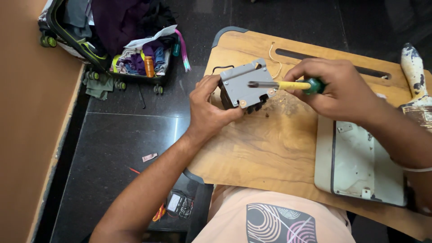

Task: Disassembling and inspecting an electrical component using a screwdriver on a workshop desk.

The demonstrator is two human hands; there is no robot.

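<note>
Fingers of left hand clamped round grey metal-plated module at board's 11 o'clock; right hand pinching yellow-green screwdriver, tip on plate; judged step: working a plate screw, needing steady axial pressure.

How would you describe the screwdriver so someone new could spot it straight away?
Start at the wooden lap table. Above its middle, the right hand holds the screwdriver against a grey metal box gripped by the left hand. Its yellow-and-green handle is the only bright thing there.
</note>
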